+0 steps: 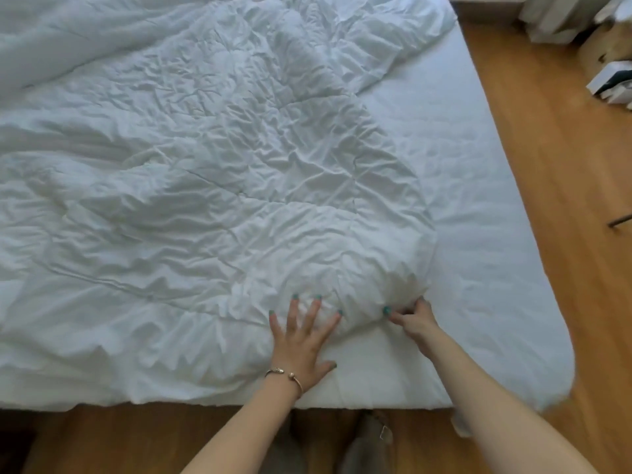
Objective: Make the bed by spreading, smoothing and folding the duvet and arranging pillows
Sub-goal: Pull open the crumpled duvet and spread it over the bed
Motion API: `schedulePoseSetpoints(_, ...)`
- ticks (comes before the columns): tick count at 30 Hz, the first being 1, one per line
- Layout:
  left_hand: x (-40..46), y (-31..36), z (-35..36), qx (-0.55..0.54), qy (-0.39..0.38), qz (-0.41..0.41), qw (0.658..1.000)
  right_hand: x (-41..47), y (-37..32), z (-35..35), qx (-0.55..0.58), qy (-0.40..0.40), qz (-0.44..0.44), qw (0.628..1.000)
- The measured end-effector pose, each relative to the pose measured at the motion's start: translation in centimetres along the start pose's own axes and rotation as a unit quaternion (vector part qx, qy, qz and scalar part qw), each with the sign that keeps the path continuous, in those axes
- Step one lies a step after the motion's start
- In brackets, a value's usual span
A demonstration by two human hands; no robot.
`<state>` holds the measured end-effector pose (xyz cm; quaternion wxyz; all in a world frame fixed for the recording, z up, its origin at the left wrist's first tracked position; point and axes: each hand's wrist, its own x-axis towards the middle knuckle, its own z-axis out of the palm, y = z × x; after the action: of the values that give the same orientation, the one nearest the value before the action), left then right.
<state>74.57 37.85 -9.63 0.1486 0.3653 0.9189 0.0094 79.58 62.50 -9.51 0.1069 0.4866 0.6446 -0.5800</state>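
Flat, spread left hand (302,340) should anchor the duvet (205,186) while the right hand (412,318), seemingly pinching its corner, draws it toward the bare mattress (478,234) edge.

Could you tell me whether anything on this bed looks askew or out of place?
Yes: the duvet lies crumpled and skewed, leaving the mattress bare along the right side; its near corner is bunched where the right hand grips it.

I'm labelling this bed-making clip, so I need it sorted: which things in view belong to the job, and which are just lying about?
Part of the job:
duvet, crumpled
mattress, bare along the right side
left hand, pressing flat on the duvet
right hand, pinching the duvet's corner

Just lying about:
boxes on the floor
dark stick on the floor
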Motion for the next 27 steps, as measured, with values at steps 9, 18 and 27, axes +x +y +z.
schedulePoseSetpoints(9,1.6,1.8,-4.3,-0.309,0.155,-0.215,0.914,-2.3,-4.7,-4.7,0.095,-0.047,-0.248,0.963)
schedulePoseSetpoints(18,3.8,16.5,-13.2,-0.426,0.203,-0.008,0.881,-8.0,-5.0,-19.1,0.107,-0.066,-0.204,0.971)
schedulePoseSetpoints(27,2.7,21.2,-15.9,-0.409,0.197,0.041,0.890,-12.0,-8.6,-31.2,0.007,0.032,-0.283,0.958)
